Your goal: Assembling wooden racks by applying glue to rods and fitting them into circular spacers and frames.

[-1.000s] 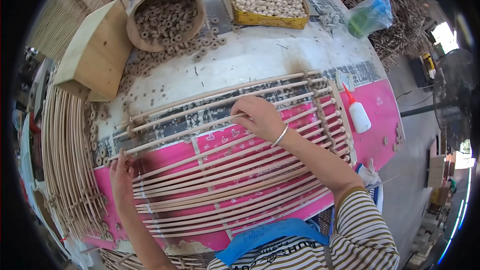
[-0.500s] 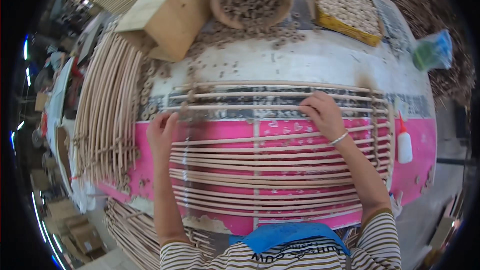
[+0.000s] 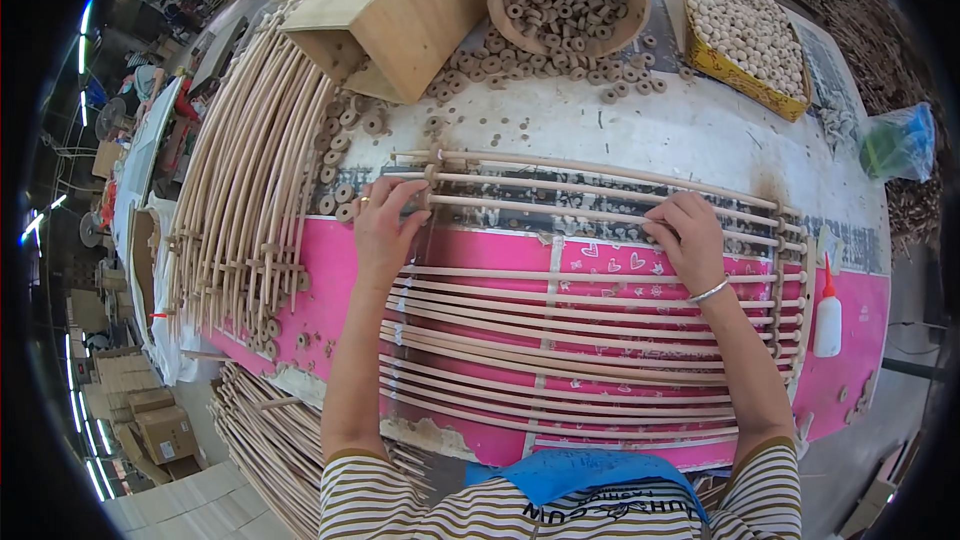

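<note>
My left hand (image 3: 383, 232) is closed at the left end of a thin wooden rod, thumb and fingertips around a small wooden ring (image 3: 424, 201) there. Farther right, my right hand (image 3: 690, 237) pinches the same pale rod (image 3: 540, 209) between thumb and fingers. Two similar rods lie just beyond it, with another ring (image 3: 431, 172) near their left ends. Nearer me, several parallel rods (image 3: 560, 318) span the pink sheet (image 3: 335, 260). On the right they meet a slim upright strip of rings (image 3: 777, 290) and an end bar (image 3: 803, 310).
A tipped wooden bucket (image 3: 498, 10) spills rings (image 3: 560, 5) beside a wooden box (image 3: 400, 20). A yellow tray (image 3: 745, 80) holds round beads. Bundled rods (image 3: 245, 160) lie left. A white glue bottle with red tip (image 3: 828, 325) stands right, below a plastic bag (image 3: 897, 143).
My left hand has moved up and onto the ring at the rod's left end; before, it was pinched just left of it. My right hand stays on the rod. The whole view has shifted.
</note>
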Motion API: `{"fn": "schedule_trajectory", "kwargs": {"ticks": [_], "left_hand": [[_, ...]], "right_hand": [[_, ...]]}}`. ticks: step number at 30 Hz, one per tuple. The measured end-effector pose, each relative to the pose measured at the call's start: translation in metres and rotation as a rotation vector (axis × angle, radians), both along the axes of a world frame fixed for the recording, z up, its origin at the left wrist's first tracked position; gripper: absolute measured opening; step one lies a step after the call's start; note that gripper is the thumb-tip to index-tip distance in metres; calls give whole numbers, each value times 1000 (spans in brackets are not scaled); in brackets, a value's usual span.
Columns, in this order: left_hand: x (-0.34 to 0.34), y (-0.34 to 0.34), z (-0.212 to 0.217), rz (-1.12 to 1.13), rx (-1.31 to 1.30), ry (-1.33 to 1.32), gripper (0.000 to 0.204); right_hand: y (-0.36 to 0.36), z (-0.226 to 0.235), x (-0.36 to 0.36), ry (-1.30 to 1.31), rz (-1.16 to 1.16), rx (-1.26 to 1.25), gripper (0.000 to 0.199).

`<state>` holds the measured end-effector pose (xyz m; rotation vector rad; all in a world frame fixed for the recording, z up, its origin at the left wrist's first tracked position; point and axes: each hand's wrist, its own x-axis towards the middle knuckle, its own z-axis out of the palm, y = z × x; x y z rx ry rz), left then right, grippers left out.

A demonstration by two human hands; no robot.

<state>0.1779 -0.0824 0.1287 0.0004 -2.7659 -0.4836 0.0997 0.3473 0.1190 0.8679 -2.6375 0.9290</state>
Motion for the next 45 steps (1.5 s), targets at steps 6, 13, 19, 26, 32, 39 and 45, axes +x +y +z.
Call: {"fn": "schedule_trajectory", "kwargs": {"ticks": [6, 13, 19, 26, 32, 39, 45], "left_hand": [[-2, -26, -9, 42, 78, 150, 44], [30, -87, -7, 455, -102, -121, 40], [39, -78, -11, 394, -101, 4, 34], [65, -55, 8, 472, 945, -43, 34], [81, -63, 0, 452, 1407, -78, 32], [80, -51, 5, 374, 1597, -99, 32], [78, -44, 3, 336, 1687, -110, 29]], "right_hand": [[-10, 4, 6, 227, -134, 60, 19], [5, 15, 38, -214, 110, 35, 13], [6, 7, 43, -247, 175, 51, 17], [-1, 6, 51, -270, 91, -91, 13], [-5, 12, 49, -269, 58, -160, 12], [-6, 10, 48, -306, 41, -200, 12], [-7, 10, 47, -286, 37, -214, 15]]}}
